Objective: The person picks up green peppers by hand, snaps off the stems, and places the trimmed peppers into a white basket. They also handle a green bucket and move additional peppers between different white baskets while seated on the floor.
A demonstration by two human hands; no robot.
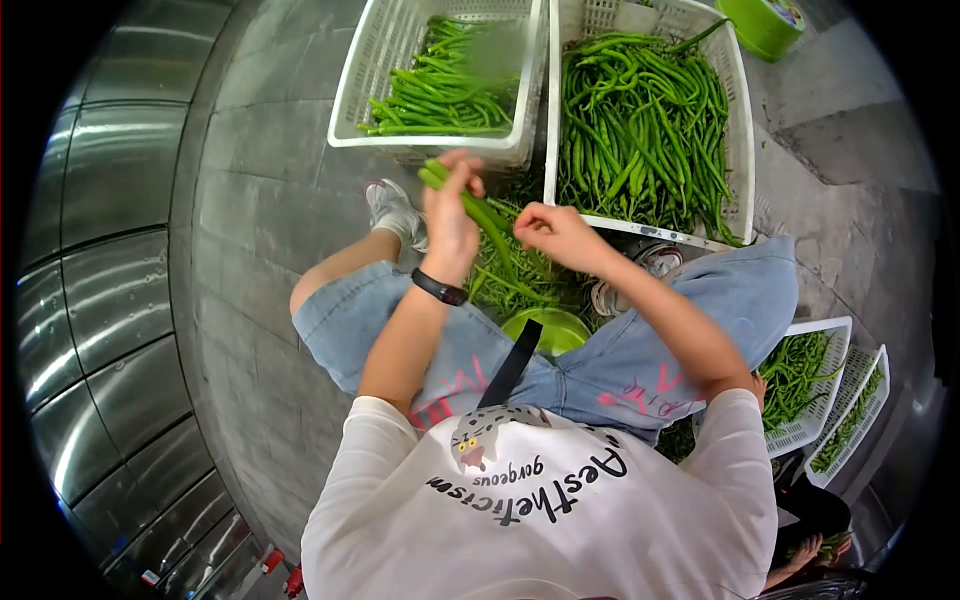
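Several long green peppers [490,222] are held in my left hand [453,205], its fingers wrapped round them near their upper ends. Close to the right of these peppers is my right hand [545,232], its fingers pinched together; whatever they may hold is too small to make out. Below both hands lies a heap of green stems and bits [505,280], with a green bowl [568,330] between my legs. Ahead on the left, a white crate [345,120] holds a layer of green peppers, partly blurred. The white crate [742,130] ahead on the right holds a larger pile.
A bright green tub [765,28] stands beyond the right crate. Two more white crates [838,375] with green peppers are at the right. Another person's hands [810,552] show at the lower right. A shiny metal-panelled wall [115,250] runs along the left.
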